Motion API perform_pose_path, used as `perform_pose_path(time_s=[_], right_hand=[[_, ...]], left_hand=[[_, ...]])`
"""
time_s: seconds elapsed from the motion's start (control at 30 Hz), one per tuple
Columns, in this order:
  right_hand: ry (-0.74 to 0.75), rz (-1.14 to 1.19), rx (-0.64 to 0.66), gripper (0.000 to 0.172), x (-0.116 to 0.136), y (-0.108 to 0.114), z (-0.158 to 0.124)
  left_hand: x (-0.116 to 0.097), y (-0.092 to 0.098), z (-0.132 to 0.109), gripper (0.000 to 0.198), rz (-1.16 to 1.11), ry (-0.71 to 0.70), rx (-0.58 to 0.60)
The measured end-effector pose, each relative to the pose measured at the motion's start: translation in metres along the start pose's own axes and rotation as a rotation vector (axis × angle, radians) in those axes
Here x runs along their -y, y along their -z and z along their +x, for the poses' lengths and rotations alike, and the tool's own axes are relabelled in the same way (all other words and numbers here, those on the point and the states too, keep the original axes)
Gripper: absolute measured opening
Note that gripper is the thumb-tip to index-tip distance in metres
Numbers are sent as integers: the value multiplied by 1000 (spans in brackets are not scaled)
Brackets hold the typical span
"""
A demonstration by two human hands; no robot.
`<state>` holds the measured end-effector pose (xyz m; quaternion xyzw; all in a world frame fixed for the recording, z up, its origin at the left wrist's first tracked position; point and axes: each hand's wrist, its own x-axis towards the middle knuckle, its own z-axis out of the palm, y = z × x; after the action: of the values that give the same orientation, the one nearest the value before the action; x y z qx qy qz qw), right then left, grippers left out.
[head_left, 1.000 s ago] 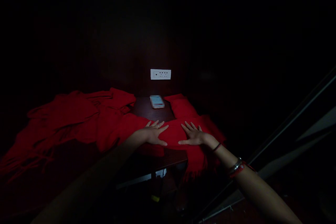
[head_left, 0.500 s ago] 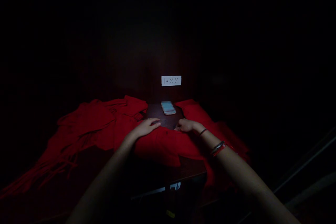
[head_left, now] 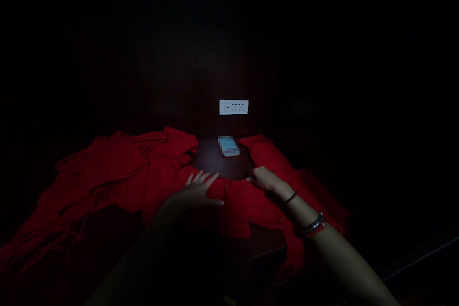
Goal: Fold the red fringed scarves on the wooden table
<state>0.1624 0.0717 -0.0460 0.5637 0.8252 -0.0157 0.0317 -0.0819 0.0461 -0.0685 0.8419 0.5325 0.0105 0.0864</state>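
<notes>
A red fringed cloth (head_left: 238,205), perhaps a scarf, lies spread across a dark wooden table (head_left: 211,160), bunched at the left and trailing over the right side. Over its middle, my left hand (head_left: 199,191) is open with fingers spread, a ring on one finger. My right hand (head_left: 264,179) is closed, its fingers pinching the cloth's far edge. Bracelets circle the right wrist and forearm. A phone (head_left: 228,147) with a lit, blurred screen rests on the bare wood beyond both hands.
A white wall socket (head_left: 234,107) sits on the dark wall behind the phone. The table's front corner (head_left: 283,244) shows below the cloth. Deep shadow hides most of the surroundings.
My left hand has moved nearer to me and spread its fingers. My right hand has shifted slightly right and nearer along the cloth's edge. The view has shifted slightly.
</notes>
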Motion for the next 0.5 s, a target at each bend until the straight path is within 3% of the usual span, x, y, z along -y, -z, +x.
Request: perform_pose_path(time_s=[0.13, 0.27, 0.37, 0.5], right_hand=[[40, -62, -218, 25, 7, 9, -10], [120, 46, -406, 33, 9, 21, -49], [248, 150, -297, 44, 10, 6, -84], [279, 128, -120, 53, 11, -26, -108]], left_hand=[[1, 2, -1, 82, 23, 10, -64], [-4, 11, -4, 71, 81, -94, -192], [-13, 18, -7, 68, 91, -265, -230], [-20, 17, -11, 75, 34, -316, -67]])
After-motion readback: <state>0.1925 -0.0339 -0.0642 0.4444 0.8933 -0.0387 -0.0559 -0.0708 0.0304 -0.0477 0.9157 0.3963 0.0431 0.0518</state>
